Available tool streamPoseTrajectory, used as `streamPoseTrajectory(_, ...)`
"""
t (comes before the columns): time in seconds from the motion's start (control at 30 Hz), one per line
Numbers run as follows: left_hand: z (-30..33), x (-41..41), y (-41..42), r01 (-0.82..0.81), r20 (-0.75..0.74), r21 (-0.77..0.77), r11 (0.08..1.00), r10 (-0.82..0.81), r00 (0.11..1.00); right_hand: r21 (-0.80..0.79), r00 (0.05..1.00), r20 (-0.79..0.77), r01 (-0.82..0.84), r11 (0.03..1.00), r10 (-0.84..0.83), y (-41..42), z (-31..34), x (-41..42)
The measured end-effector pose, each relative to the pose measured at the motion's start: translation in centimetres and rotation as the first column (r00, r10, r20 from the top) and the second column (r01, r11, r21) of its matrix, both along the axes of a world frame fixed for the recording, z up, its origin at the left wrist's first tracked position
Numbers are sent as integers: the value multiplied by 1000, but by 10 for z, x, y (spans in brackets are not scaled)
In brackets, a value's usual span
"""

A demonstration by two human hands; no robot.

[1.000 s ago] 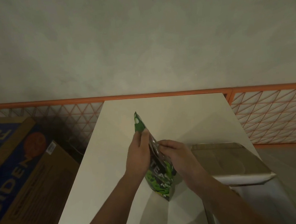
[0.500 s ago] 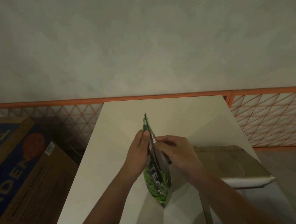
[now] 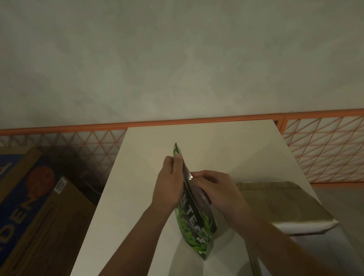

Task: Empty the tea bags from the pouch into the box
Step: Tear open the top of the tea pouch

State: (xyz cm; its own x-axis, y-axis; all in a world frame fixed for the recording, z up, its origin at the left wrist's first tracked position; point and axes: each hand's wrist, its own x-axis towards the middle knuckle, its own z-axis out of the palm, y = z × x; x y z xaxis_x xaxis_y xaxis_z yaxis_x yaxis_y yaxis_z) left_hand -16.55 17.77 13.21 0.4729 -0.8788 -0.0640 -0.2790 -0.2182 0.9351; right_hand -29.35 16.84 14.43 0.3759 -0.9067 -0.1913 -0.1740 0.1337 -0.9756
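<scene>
Above the white counter (image 3: 137,187), a green tea pouch (image 3: 196,224) stands nearly upright, its bottom corner toward the viewer. At its upper edge the left hand (image 3: 170,184) pinches one side while the right hand (image 3: 218,190) grips the other, fingers curled round the silver lip. Just right of the pouch lies the box (image 3: 296,204), its flap raised. A cardboard carton (image 3: 22,210) sits left of the counter.
</scene>
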Motion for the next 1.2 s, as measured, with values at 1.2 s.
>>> streamPoseTrajectory(1.2,15,-5,24,57,63,29,998,-59,996,-334,968,-162,127,934,-190,-15,-11,-16)
